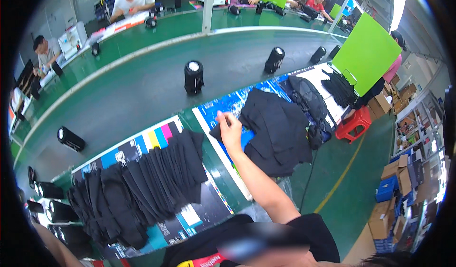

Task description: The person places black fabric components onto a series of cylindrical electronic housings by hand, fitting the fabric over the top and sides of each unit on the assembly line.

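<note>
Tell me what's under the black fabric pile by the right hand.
The black fabric pile lies on a blue printed sheet on the green table. The sheet shows only around the pile's edges; anything beneath the pile's middle is covered. The right hand touches its left edge.

Brown cartons point(385, 218) are stacked on the floor at the right, a blue box point(385, 189) among them, more cartons point(407, 94) further back. A colourful printed sheet point(156, 136) covers the desk. Bright green boards point(368, 53) stand upright by the conveyor.
</note>
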Demonstrator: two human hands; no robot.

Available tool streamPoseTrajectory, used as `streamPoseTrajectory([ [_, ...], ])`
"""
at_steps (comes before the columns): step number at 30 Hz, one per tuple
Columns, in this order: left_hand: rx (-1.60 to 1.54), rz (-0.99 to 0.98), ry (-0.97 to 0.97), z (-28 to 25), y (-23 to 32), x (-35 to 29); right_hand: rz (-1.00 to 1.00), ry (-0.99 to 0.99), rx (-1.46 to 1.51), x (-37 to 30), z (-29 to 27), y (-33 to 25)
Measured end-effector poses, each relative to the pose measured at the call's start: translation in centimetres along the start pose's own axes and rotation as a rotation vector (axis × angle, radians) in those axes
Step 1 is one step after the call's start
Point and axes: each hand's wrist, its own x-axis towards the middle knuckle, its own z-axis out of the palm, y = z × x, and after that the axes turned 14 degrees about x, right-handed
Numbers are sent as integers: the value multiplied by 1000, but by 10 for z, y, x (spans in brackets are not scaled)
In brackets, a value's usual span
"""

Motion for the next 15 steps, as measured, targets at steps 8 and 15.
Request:
streamPoseTrajectory([
  [8,57,3,22,-9,21,11,-140,-91,33,16,25,-13],
  [15,26,52,41,-5,0,0,-76,-44,17,17,17,25],
])
